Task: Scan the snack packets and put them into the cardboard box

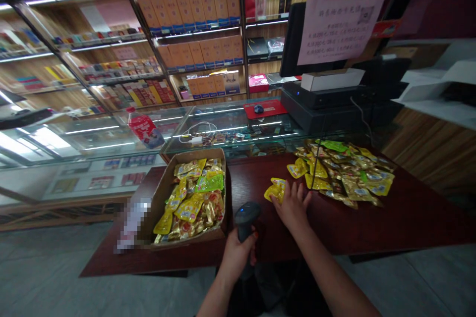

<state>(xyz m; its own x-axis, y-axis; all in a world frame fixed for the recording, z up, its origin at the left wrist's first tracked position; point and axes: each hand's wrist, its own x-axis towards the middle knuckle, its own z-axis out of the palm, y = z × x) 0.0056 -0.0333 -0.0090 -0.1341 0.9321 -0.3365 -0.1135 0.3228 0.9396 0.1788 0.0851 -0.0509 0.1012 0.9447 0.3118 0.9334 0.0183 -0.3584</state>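
My left hand (238, 250) is wrapped round the handle of a black barcode scanner (247, 214), whose head with a small blue light points up and away from me. My right hand (293, 209) lies on the dark table with its fingers spread. Its thumb and index finger touch the right side of a small yellow snack packet (274, 188). To the left stands an open cardboard box (226, 208) filled with yellow, gold and green packets (189, 206). Right of my right hand, a loose heap of similar packets (345, 171) covers part of the table.
A glass display counter (230, 129) runs behind the dark red table (394, 223), with a white cable (197, 139) and a red-labelled bottle (143, 128) on it. A monitor (292, 39) with a pink paper sign (340, 25) stands at the back right. Stocked shelves line the wall.
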